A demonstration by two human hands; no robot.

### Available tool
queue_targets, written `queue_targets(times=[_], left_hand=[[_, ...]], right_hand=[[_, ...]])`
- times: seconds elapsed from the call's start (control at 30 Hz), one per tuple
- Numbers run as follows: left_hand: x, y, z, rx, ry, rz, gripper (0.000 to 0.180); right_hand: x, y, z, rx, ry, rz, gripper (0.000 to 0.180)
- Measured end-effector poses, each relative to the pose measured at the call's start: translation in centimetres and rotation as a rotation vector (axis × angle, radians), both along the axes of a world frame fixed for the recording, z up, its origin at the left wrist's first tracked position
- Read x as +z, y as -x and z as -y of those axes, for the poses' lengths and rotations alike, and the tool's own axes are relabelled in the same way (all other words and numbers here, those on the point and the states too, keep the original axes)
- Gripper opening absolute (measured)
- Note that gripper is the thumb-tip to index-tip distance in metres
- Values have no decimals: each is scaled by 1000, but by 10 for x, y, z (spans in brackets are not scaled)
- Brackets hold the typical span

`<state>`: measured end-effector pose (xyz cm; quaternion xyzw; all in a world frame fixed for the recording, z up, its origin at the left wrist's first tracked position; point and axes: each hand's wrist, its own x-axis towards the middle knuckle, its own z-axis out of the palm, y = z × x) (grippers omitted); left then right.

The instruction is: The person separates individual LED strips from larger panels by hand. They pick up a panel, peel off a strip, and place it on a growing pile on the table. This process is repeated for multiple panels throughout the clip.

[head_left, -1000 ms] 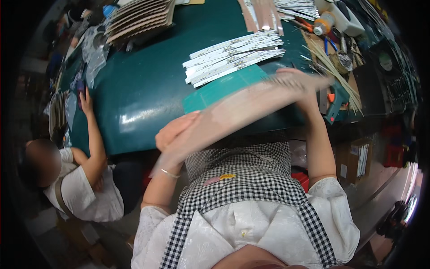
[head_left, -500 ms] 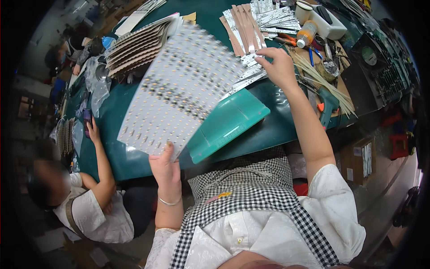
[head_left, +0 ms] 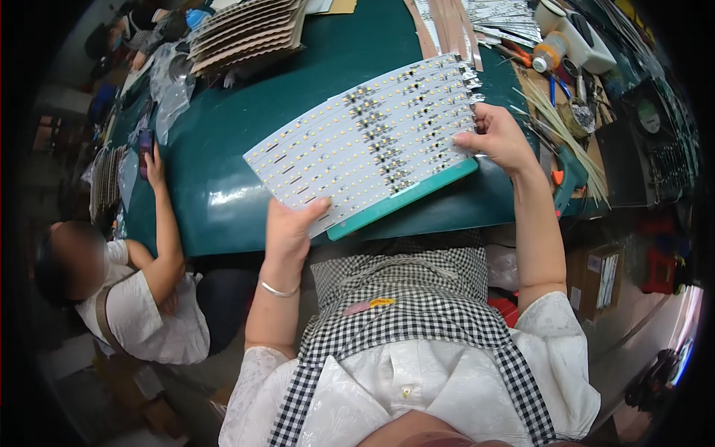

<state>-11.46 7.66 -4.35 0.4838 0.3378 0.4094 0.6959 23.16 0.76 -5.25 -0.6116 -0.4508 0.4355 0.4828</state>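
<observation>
A white LED circuit board panel [head_left: 335, 145], dotted with rows of small yellowish LEDs and dark components, spans the space between my hands. My left hand [head_left: 289, 229] grips its near left corner, thumb on top and fingers hidden underneath. At the right end, my right hand [head_left: 505, 138] is closed on the panel's edge, thumb on its face. Just under the panel's near side, a green plastic tray [head_left: 421, 197] shows only as a strip; most of it is covered.
A stack of brown-edged panels [head_left: 246, 37] stands at the far left of the green table [head_left: 216, 141]. Narrow board strips [head_left: 506, 18], a bottle [head_left: 550, 52], pliers [head_left: 518, 52] and a glue gun [head_left: 570, 175] lie right. A co-worker [head_left: 141, 298] sits at left, holding a phone [head_left: 146, 153].
My right hand came from the strips at the back down onto the panel's right end. The panel has turned flatter and now lies over the green tray.
</observation>
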Motion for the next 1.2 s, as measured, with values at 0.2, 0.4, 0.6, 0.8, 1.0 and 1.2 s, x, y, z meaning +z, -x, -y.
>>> queue_targets(times=[0.2, 0.4, 0.6, 0.8, 1.0, 1.2], left_hand=[[-6, -3, 10, 26, -167, -74, 45], [-13, 0, 33, 61, -896, -300, 27], [-20, 0, 36, -7, -1242, -269, 15], [-13, 0, 20, -95, -1374, -274, 16], [-25, 5, 18, 64, -957, -306, 17], [-6, 6, -2, 484, -365, 227, 38]], right_hand=[[11, -5, 7, 51, 32, 91, 25], [5, 7, 31, -73, -112, 114, 25], [-14, 10, 48, -92, -475, 374, 21], [-21, 9, 40, -66, -463, 204, 14], [5, 23, 29, -140, -220, 240, 21], [3, 1, 22, -166, 1, -16, 12]])
